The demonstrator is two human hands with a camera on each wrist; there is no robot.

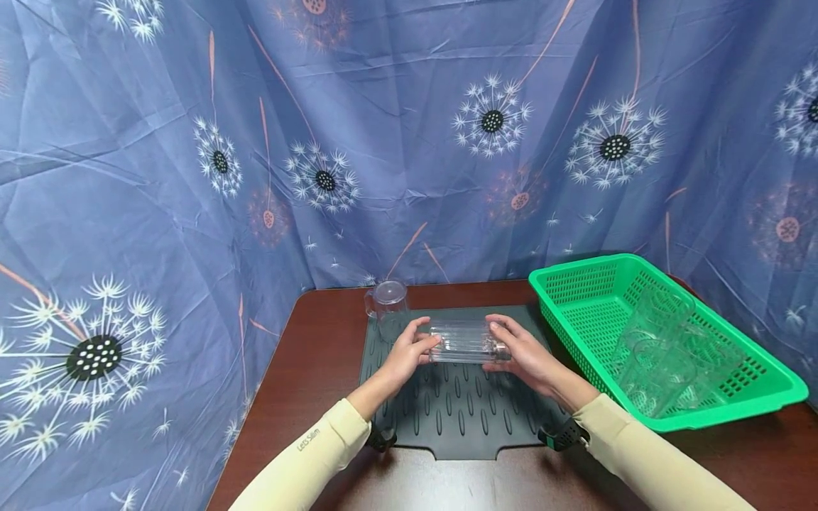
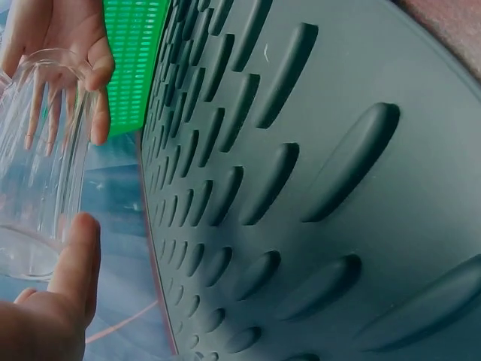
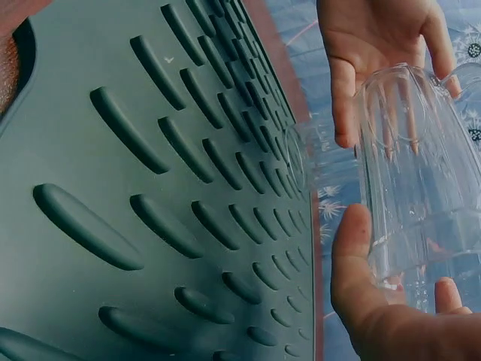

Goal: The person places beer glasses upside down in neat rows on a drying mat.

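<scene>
Both hands hold a clear ribbed mug (image 1: 463, 342) on its side above a dark grey drying mat (image 1: 456, 408). At its left end, my left hand (image 1: 409, 349) grips it with the thumb across the near side. The right hand (image 1: 525, 358) grips the other end, thumb on top. In the right wrist view, part of a clear handle shows beside the left hand (image 3: 383, 45) on the held mug (image 3: 413, 173). Another clear mug (image 1: 390, 304) stands upside down at the mat's back left corner, its handle to the left.
A green plastic basket (image 1: 554, 323) stands at the right of the brown table (image 1: 281, 387), holding several clear glasses (image 1: 658, 376). Its left side comes close to the mat. A blue curtain (image 1: 409, 177) with dandelion prints hangs behind the table and along the left.
</scene>
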